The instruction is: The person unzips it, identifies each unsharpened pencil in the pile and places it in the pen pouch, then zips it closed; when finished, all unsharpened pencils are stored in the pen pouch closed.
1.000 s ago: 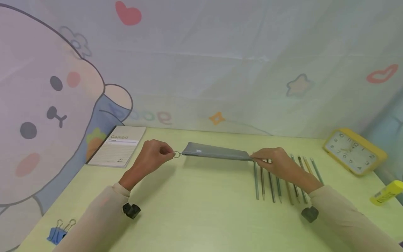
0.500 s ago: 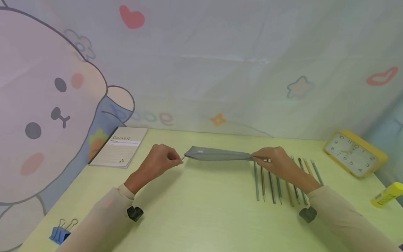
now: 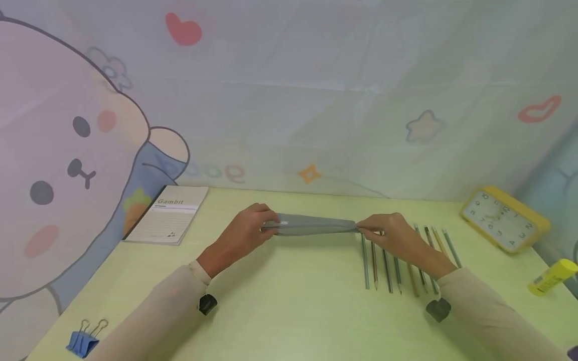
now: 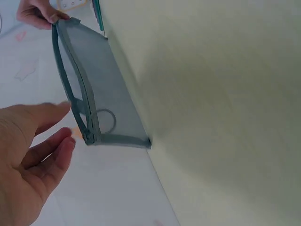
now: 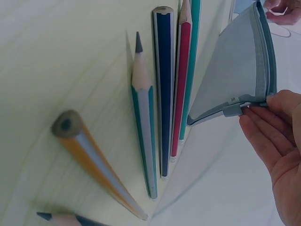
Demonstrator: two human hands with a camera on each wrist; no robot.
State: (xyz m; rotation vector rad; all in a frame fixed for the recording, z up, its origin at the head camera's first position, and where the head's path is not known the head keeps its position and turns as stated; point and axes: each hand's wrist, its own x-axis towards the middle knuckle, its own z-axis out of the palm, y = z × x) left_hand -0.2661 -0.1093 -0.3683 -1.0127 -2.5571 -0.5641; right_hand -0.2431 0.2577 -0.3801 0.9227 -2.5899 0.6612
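Observation:
A grey zip pencil case (image 3: 316, 225) is held just above the table between my two hands. Along its top, in the left wrist view, the zip edges (image 4: 84, 89) stand apart, and a ring pull (image 4: 114, 123) hangs by the near corner. My right hand (image 3: 388, 230) pinches the case's right corner at the zip end, where a small tag (image 5: 233, 100) shows. At the other end is my left hand (image 3: 246, 228); its upper fingertip meets or nearly meets the rim, while the other fingers are loosely bent and apart from the case.
Several pencils (image 5: 164, 89) lie in a row under and beside my right forearm. A notebook (image 3: 169, 213) lies back left, a blue binder clip (image 3: 83, 344) front left. Towards the right are a yellow clock (image 3: 503, 218) and a yellow glue stick (image 3: 552, 277).
My left hand has let go of the ring pull and moved right to the case's left end. The zip edges have spread apart. My right hand keeps its pinch, almost in place.

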